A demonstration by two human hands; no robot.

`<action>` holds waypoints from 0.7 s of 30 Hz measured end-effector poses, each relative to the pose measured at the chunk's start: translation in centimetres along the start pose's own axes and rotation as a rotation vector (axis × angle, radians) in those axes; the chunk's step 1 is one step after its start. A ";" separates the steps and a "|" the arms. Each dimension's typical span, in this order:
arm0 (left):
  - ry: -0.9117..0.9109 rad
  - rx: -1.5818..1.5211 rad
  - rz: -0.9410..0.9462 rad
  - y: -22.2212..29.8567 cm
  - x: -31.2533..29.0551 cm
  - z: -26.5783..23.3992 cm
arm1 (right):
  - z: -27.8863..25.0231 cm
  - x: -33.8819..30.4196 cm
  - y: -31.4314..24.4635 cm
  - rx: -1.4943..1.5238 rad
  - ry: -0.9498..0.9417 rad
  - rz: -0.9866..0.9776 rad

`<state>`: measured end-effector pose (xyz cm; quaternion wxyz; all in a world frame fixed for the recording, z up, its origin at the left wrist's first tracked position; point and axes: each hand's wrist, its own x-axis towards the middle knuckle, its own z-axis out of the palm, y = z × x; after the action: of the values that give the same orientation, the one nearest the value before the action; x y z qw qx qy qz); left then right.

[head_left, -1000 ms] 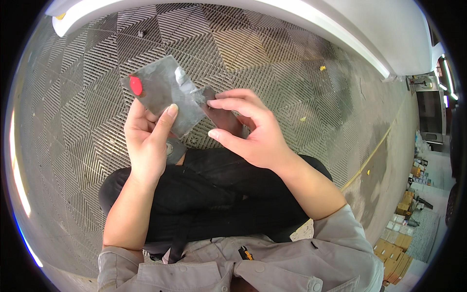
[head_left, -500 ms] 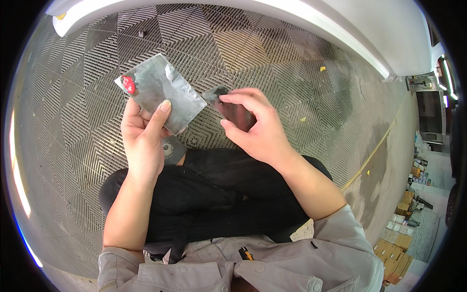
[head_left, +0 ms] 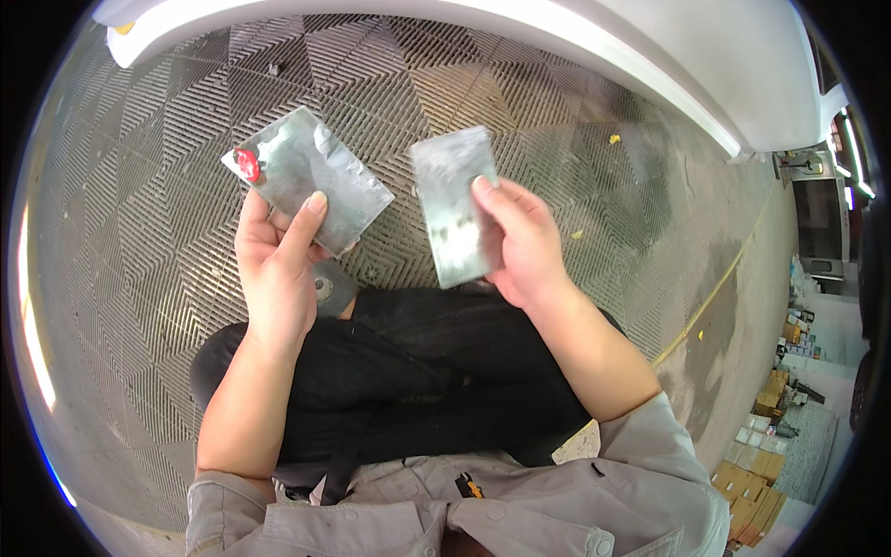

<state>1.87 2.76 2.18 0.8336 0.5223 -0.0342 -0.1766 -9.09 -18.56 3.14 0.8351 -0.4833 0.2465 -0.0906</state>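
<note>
My left hand [head_left: 278, 265] grips a flat grey metal plate [head_left: 339, 186] at its lower edge, thumb on top and fingers underneath. A glossy red blob of paste [head_left: 247, 164] sits on the plate's left corner, with a pale grey smear beside it. To the right, my right hand [head_left: 529, 243] holds a second thin rectangular metal plate [head_left: 455, 223] by its right edge, thumb across its shiny face. This plate stands nearly upright in the picture and shows whitish, cloudy marks near its top. The two plates are apart, both raised above the floor tiles.
A white curved vehicle panel [head_left: 594, 37] arches across the far side. Under me lie ribbed grey floor tiles [head_left: 362, 93]. My crossed legs in black trousers [head_left: 408, 371] are below the hands. Cardboard boxes [head_left: 747, 487] are stacked at the far right.
My right hand has turned its plate over, so the bright face shows instead of the dark one. That plate has moved away from the left plate. The left hand has hardly moved.
</note>
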 end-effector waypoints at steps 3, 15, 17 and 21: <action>-0.057 -0.004 -0.020 -0.3 0.2 -0.2 | 0.3 -0.9 0.7 -0.152 -0.061 0.015; -0.165 0.221 0.068 -0.7 -1.0 0.2 | 0.1 -0.7 0.0 -0.400 -0.066 0.002; -0.182 0.218 0.078 -0.6 -1.0 0.3 | -0.2 -0.4 -0.6 -0.164 -0.008 -0.114; -0.134 0.144 -0.021 -0.3 -0.6 0.4 | -0.6 -0.5 -1.5 -0.653 -0.071 -0.471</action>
<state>1.15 2.50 2.16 0.7880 0.5680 -0.0972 -0.2170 -9.67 -19.60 4.35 0.6020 -0.7694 0.1157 -0.1796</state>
